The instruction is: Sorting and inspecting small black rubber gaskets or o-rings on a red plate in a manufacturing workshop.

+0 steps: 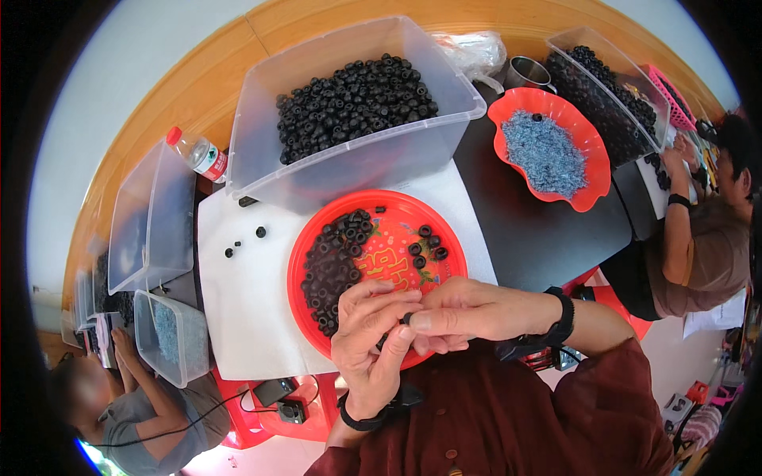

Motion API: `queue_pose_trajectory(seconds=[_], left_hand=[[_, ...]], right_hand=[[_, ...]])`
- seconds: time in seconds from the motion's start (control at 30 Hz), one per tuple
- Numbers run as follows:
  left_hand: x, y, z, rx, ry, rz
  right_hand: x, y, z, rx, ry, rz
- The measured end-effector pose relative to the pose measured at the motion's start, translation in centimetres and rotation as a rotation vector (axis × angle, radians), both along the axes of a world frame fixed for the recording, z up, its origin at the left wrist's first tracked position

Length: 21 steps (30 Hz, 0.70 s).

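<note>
My left hand [371,333] and my right hand [468,316] meet over the near rim of a round red tray [297,293]. Both are closed, pinching a small black ring-like part [406,318] between thumbs and fingertips. A bit of another black piece [382,342] shows inside my left hand's curled fingers. On the tray, a heap of black ring-shaped parts [329,270] lies along the left side. Several more black parts [429,243] sit apart at the right, over the tray's printed pattern. My hands hide the tray's near edge in part.
Behind the tray stands a clear bin [357,163] of black parts. To its right, a red scalloped bowl [597,170] holds small bluish clear pieces. A bottle [198,155] and clear tubs [171,349] are at left. Co-workers sit at left [151,412] and right [698,246].
</note>
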<state>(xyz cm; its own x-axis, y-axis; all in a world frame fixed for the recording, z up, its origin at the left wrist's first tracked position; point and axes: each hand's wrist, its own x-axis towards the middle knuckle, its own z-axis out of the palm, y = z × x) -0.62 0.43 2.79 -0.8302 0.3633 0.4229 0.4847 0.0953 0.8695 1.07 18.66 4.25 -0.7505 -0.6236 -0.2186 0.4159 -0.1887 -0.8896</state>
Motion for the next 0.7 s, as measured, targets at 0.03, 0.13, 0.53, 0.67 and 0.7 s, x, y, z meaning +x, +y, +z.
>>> queue_pose_trajectory(seconds=[0.03, 0.13, 0.53, 0.67, 0.7], left_hand=[[0.1, 0.0, 0.0, 0.004, 0.014, 0.005], [0.1, -0.2, -0.1, 0.04, 0.0, -0.006], [-0.3, -0.1, -0.1, -0.001, -0.08, -0.037], [-0.2, 0.0, -0.7, 0.022, -0.121, -0.036], [-0.1, 0.1, -0.9, 0.044, -0.144, -0.034]], right_hand=[[0.1, -0.4, 0.5, -0.03, -0.028, 0.007], [-0.4, -0.3, 0.7, -0.15, -0.26, 0.045], [0.3, -2.0, -0.1, -0.237, -0.378, -0.224], [0.2, -2.1, -0.6, -0.201, -0.39, -0.272], [0.2, -2.1, -0.6, -0.173, -0.361, -0.279]])
